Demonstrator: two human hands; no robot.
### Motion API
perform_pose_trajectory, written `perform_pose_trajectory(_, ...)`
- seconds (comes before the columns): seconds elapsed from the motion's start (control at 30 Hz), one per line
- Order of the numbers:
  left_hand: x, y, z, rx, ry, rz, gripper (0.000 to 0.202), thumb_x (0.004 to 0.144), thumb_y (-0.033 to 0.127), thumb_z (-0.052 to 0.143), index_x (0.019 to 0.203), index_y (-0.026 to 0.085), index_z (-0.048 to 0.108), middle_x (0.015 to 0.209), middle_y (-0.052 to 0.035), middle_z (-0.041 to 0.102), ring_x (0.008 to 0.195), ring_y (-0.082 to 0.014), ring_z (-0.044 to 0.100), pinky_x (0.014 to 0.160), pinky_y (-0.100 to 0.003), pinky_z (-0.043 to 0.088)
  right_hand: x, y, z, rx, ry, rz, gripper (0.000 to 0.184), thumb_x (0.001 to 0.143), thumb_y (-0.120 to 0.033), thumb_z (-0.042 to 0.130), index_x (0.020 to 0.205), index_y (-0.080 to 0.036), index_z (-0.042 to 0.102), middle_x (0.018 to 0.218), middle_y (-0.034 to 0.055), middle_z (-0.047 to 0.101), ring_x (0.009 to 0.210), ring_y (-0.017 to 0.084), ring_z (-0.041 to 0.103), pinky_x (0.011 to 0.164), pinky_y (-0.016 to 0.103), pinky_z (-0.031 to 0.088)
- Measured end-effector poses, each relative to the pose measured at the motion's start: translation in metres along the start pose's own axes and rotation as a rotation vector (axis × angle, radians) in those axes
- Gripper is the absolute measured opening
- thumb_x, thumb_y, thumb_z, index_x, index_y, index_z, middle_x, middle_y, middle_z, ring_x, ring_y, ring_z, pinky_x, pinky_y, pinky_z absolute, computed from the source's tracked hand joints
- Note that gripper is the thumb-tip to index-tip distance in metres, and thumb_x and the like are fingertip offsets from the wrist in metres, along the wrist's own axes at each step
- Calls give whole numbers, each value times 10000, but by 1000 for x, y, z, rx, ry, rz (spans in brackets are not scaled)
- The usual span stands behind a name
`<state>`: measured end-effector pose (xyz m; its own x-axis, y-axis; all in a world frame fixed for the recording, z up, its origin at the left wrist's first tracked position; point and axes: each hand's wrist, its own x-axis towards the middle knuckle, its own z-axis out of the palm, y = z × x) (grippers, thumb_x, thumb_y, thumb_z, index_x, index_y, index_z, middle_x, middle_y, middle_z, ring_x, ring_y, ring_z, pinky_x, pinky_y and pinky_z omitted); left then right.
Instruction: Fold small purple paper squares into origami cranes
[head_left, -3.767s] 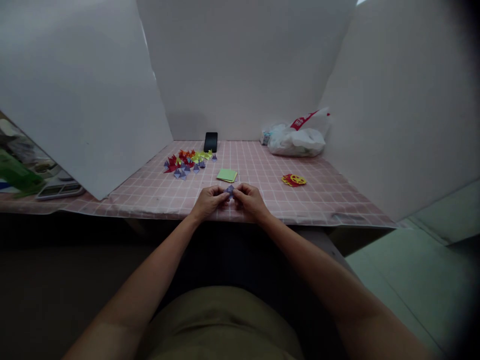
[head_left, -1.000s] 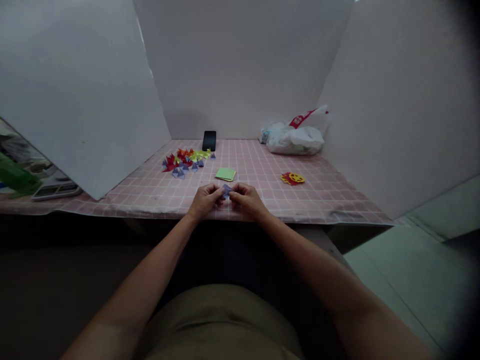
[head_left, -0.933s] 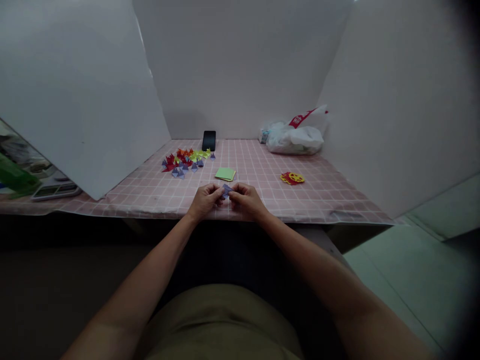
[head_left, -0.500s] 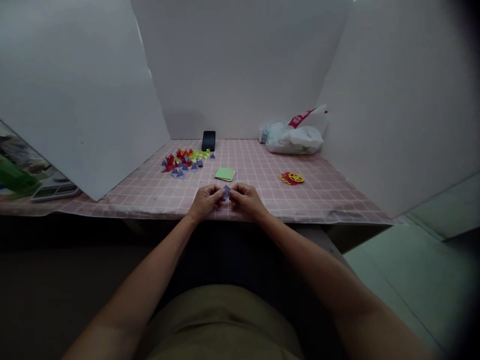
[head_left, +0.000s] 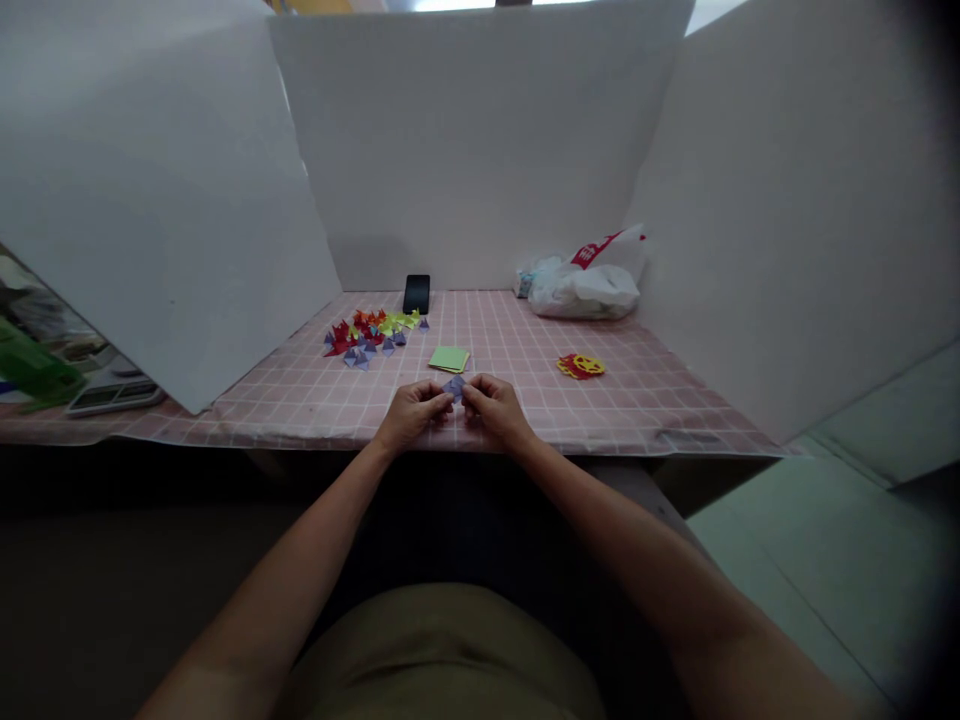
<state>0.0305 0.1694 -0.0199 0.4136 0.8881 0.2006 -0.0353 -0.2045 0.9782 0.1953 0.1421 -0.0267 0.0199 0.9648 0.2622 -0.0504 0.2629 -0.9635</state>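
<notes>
In the head view, the purple paper (head_left: 454, 386) sits between the two hands, roughly equally near to each, its point facing away from the wearer; it is too small to tell a long axis. The left hand (head_left: 409, 412) and right hand (head_left: 495, 405) are both nearly closed, thumbs and fingertips pinching its opposite edges, the other fingers curled beneath. The paper looks thin, matte and creased. Just beyond the hands lies a flat green pad (head_left: 449, 358); farther off, to their left, sharp-pointed folds (head_left: 341, 338); to their right, flat yellow and red cutouts (head_left: 589, 366) on pink checked cloth (head_left: 517, 350).
</notes>
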Motion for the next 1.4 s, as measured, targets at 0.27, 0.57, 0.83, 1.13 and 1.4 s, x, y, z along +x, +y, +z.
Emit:
perform_pose_trajectory(0.27,1,-1,-1,-16,46,32,294,723,410,750,715,153,609,617,18,617,498,-89,551,502,-219,449,-2,-4,-1,49,-80,37,237,731,-382,653,694,-205,499,580,-56,518,450,98,497,438,231,427)
perform_pose_trajectory(0.57,1,-3,-1,18,58,59,214,732,294,723,667,149,579,530,57,522,445,-58,451,455,-190,344,-1,-2,-1,44,-141,48,271,749,-411,670,690,-191,522,530,-56,517,424,88,470,433,219,392)
perform_pose_trajectory(0.83,1,-6,3,-50,79,134,306,724,305,753,922,190,550,701,44,615,575,-109,624,561,-239,521,0,2,-1,47,-84,24,266,764,-415,667,703,-200,522,523,-62,507,424,91,467,414,218,381)
perform_pose_trajectory(1.13,2,-7,1,-6,99,140,160,762,288,705,824,159,633,744,6,648,611,-105,631,608,-244,508,-1,3,0,-8,-69,14,250,790,-411,647,735,-200,524,534,-57,521,434,93,479,428,227,390)
perform_pose_trajectory(1.4,2,-5,0,45,94,146,142,751,279,713,768,156,645,655,12,639,598,-110,602,607,-242,465,-1,-2,-1,-50,-85,-7,236,796,-379,645,710,-193,526,538,-52,524,440,92,482,440,229,380)
